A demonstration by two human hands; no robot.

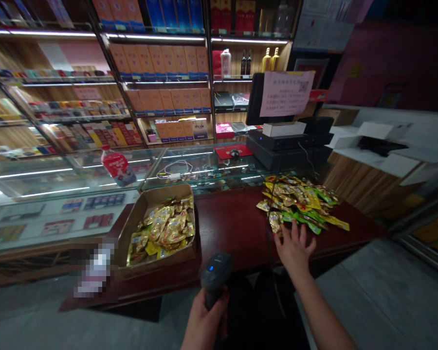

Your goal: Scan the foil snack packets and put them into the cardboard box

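Packets (295,194) lie heaped on the dark red table (229,218), at twelve o'clock from the right hand (294,248) — its fingers spread apart at the heap's near edge, though I cannot tell whether they touch it. The left hand (204,316) has its fingers clamped round the handle of a scanner (217,270), a blue light on its head. At eleven o'clock from it sits an open box (160,194) — gold and yellow packets inside. Past the box, at eleven, is a bottle (117,167); at twelve beyond the heap, a till (281,146).
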